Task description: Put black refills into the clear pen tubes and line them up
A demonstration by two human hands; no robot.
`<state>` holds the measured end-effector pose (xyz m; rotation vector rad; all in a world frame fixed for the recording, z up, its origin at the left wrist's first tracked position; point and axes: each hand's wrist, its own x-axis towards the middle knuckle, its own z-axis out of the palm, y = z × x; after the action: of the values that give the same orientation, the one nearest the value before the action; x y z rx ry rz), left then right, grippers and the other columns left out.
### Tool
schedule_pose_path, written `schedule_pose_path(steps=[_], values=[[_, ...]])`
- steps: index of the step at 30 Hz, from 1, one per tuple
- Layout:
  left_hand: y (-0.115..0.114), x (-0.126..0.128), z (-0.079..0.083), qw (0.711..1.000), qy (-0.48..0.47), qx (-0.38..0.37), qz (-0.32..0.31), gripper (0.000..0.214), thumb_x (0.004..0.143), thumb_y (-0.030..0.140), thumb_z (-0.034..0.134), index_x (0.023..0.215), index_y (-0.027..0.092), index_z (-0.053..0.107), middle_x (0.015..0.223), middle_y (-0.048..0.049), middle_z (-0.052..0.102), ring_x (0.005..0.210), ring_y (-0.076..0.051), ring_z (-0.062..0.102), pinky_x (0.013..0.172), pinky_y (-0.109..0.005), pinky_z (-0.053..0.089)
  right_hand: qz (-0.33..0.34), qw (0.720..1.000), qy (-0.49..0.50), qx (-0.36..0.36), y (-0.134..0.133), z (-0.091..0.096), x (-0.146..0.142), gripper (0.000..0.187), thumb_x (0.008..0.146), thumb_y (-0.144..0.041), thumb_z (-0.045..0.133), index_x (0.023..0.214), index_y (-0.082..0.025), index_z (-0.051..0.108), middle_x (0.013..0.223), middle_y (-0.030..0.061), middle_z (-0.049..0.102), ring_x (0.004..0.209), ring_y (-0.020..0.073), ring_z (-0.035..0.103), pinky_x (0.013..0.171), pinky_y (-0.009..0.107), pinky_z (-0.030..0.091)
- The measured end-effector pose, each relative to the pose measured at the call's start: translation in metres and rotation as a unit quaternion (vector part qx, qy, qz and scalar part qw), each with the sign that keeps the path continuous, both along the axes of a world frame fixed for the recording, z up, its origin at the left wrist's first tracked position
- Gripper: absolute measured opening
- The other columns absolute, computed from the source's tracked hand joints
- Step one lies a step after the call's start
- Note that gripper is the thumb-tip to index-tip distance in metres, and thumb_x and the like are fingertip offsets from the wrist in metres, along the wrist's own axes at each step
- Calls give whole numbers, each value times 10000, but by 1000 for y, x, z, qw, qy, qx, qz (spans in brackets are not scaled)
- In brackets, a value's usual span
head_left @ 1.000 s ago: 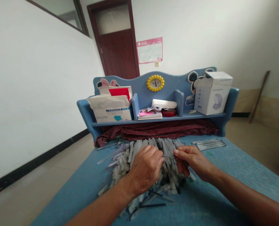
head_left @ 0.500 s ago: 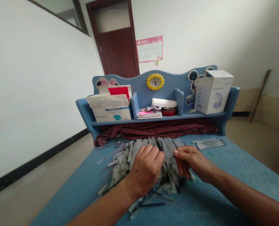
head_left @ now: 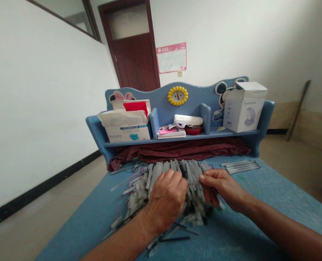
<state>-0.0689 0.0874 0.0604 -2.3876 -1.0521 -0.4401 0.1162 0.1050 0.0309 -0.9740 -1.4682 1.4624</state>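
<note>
A heap of slim translucent grey sticks (head_left: 157, 170), with a few black ones among them, lies on the blue tabletop (head_left: 76, 217). Above the heap, my left hand (head_left: 168, 197) is closed with its back to me, and its fingertips are hidden. My right hand (head_left: 221, 186) pinches a slim translucent stick (head_left: 193, 182) between thumb and forefinger. That stick spans the small gap between my hands, and its left end runs into my left fist. Its exact kind is too blurred to tell.
Several slim sticks (head_left: 241, 166) lie in a neat row at the right. Behind the heap stretches a red checked cloth (head_left: 177, 150), under a blue shelf (head_left: 215, 135). A mask box (head_left: 128, 134), a red tin (head_left: 194, 129) and a white carton (head_left: 244, 108) stand on it.
My hands have drawn slightly apart, so a bit more of the stick shows between them. The whole view has shifted slightly; the heap looks the same.
</note>
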Motion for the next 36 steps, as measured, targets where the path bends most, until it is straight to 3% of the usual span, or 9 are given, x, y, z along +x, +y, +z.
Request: schedule_pose_path(steps=[3, 6, 8, 13, 16, 22, 29, 32, 36], values=[[1, -1, 4, 999, -41, -15, -8, 148, 816, 128, 512, 689, 158, 580, 705, -58, 559, 708, -218, 499, 608, -331, 379, 6, 1000, 12, 6, -2, 3, 0, 420, 800, -539, 513, 620, -159, 497, 430, 6, 592, 283, 84, 466, 303, 172, 313], [6, -4, 9, 976, -192, -101, -18, 106, 807, 159, 554, 722, 140, 614, 704, -49, 571, 700, -193, 521, 627, -309, 395, 4, 1000, 20, 17, -3, 4, 1, 439, 811, -577, 474, 701, -156, 525, 443, 1, 598, 294, 88, 476, 312, 174, 320], [9, -5, 13, 917, -344, -201, -25, 85, 790, 201, 591, 744, 140, 629, 680, -26, 572, 650, -157, 525, 607, -276, 402, 0, 1000, 5, 23, -3, 2, 1, 422, 795, -571, 506, 691, -162, 509, 447, -7, 596, 299, 85, 474, 314, 173, 318], [15, -4, 19, 694, -614, -375, -36, 154, 729, 288, 656, 757, 139, 630, 622, 5, 574, 503, -87, 463, 444, -192, 343, 29, 997, -64, 44, -6, -3, -1, 333, 766, -480, 589, 687, -161, 534, 465, -28, 583, 320, 68, 462, 325, 162, 309], [15, -3, 19, 628, -663, -404, -45, 155, 696, 263, 680, 760, 130, 630, 680, -18, 614, 512, -79, 483, 418, -171, 336, 50, 994, -80, 46, -9, -6, -5, 269, 770, -425, 594, 775, -157, 572, 472, -42, 569, 332, 64, 457, 336, 160, 321], [15, -2, 17, 599, -677, -424, -51, 136, 682, 236, 696, 731, 124, 636, 673, -26, 626, 530, -78, 518, 428, -154, 366, 58, 989, -121, 62, -10, -6, -6, 226, 778, -382, 580, 813, -159, 584, 475, -53, 530, 359, 61, 441, 357, 162, 326], [22, -6, 17, 571, -702, -424, -35, 163, 652, 244, 724, 716, 119, 640, 672, -17, 638, 530, -70, 529, 432, -145, 379, 53, 962, -250, 98, 7, 17, 35, 140, 750, -291, 572, 707, -159, 587, 483, -34, 548, 367, 74, 462, 365, 178, 336], [25, -8, 16, 562, -710, -423, -32, 169, 631, 235, 737, 709, 121, 639, 658, -9, 636, 535, -75, 542, 438, -151, 387, 92, 932, -331, 117, 9, 21, 46, 81, 726, -200, 554, 663, -171, 593, 482, -41, 529, 388, 73, 464, 378, 175, 322], [27, -9, 14, 566, -709, -421, -33, 164, 639, 229, 733, 710, 120, 633, 664, -10, 640, 541, -77, 546, 449, -155, 393, 150, 862, -438, 204, 5, 23, 48, 98, 661, -106, 577, 655, -182, 640, 534, -38, 547, 477, 75, 474, 455, 186, 311]])
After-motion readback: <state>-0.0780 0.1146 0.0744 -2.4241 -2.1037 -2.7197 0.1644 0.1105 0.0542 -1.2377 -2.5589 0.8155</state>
